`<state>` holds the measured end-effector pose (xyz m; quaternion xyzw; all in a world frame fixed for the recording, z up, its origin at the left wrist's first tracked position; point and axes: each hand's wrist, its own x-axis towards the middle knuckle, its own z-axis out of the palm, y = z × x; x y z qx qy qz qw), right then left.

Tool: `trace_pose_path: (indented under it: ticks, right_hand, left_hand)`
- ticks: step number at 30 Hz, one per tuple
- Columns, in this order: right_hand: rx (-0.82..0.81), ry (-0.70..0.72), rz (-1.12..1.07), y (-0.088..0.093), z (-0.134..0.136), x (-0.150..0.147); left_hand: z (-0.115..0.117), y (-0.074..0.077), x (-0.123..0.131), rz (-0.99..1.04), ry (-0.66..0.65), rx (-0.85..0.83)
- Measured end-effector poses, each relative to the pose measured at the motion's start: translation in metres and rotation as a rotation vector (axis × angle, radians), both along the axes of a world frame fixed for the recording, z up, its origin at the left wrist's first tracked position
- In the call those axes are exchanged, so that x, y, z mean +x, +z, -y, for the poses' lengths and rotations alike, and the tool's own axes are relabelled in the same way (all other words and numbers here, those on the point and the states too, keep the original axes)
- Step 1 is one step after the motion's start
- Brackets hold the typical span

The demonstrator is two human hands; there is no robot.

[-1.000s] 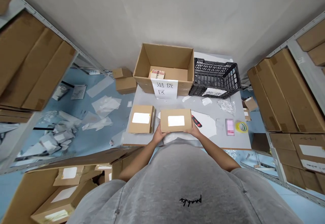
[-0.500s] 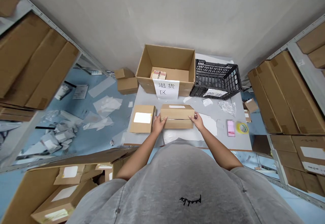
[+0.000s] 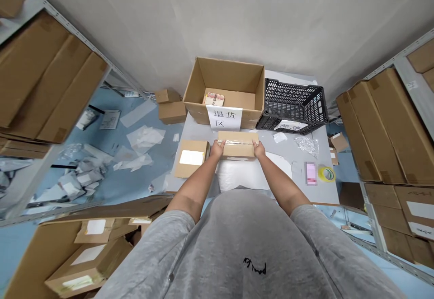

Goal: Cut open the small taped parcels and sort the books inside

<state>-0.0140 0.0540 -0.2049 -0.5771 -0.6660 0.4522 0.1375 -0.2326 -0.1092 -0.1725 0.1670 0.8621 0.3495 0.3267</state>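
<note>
Left hand [image 3: 217, 149] and right hand [image 3: 259, 149] grip a taped cardboard parcel [image 3: 238, 144] by its ends, just in front of an open carton [image 3: 230, 73]; a second parcel [image 3: 191, 158] lies beside them (one small packet [image 3: 214, 99] already sits inside the carton).

The cardboard parcel [image 3: 238, 144] is tan; the lattice crate [image 3: 294, 105] is black.

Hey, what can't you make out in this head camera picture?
Head view:
Pink packet by the tape: blurred out.
Small packet in the open carton: print too small.
Sign on the black crate: writing partly hidden.
Cardboard box: underside hidden, ends covered by left hand and right hand.
</note>
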Motion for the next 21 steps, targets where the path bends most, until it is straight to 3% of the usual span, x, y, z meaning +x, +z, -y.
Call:
trace_pose_path:
  ticks: [5,9,11,14,17,21]
  right_hand:
    - [-0.098,-0.106,0.018,0.004,0.011,0.005]
    - [-0.148,-0.047,-0.291,0.008,0.043,0.039]
    - [-0.181,0.066,-0.437,0.012,0.059,0.061]
    - [-0.207,0.104,-0.466,0.021,0.071,0.086]
    - [-0.201,0.102,-0.447,0.032,0.066,0.096]
    - [-0.23,0.21,-0.421,0.045,0.046,0.095]
  left_hand:
    - [0.011,-0.007,0.004,0.043,0.089,0.09]
    - [0.047,-0.013,0.021,0.169,0.129,0.284]
    - [0.066,-0.015,0.032,0.238,0.054,0.403]
    - [0.085,-0.011,0.041,0.301,-0.101,0.495]
    - [0.089,-0.002,0.038,0.244,-0.238,0.47]
    - [0.082,0.011,0.017,0.017,-0.298,0.355]
